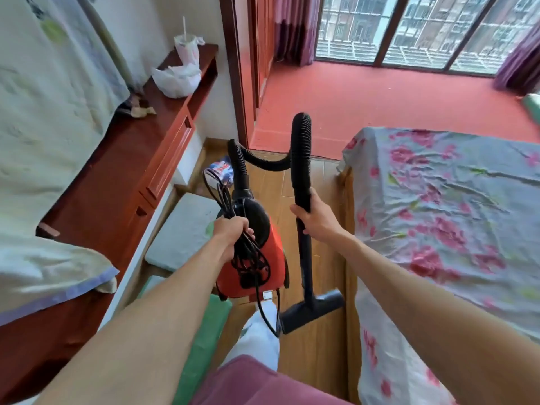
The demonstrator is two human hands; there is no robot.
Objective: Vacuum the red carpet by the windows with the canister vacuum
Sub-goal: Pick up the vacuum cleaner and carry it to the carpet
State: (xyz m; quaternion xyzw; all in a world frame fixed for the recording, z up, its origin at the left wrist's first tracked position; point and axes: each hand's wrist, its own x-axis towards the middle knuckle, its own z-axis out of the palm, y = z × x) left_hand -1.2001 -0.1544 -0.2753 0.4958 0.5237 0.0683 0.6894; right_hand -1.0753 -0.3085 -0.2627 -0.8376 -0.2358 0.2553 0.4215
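**Between bed and desk: vacuum in transit, carpet not yet reached**

**Status.** The canister vacuum point(264, 258) is over the wooden floor point(318, 361), in the aisle between the desk's point(122, 159) front edge and the bed's point(438, 214) left edge. It is short of the step at the floor's far edge, where the red carpet point(380, 103) begins and runs up to the windows point(409, 30). No part of the machine touches the carpet. The power cord point(248, 252) is bundled, so the unit is probably not plugged in. By this evidence no cleaning is done. What remains is to reach the carpet, unwind and connect the cord, and make every pass.

**Hands.** The left hand point(233, 233) is curled round the cord bundle at the canister's top; any handle beneath it is hidden. The right hand point(317, 219) is wrapped round the upper wand point(305, 258).

**Materials.**
- Canister: a smooth red moulded shell with a rounded black cap.
- Hose point(301, 147): black, ribbed and flexible, arching in a loop.
- Wand: a rigid straight black tube ending in a wide, flat nozzle point(312, 311). Contact between nozzle and floor cannot be confirmed.
- Carpet: flat, short-piled and evenly red, with a few pale specks.
- Floor: glossy planks.
- Bed: a crumpled floral sheet.
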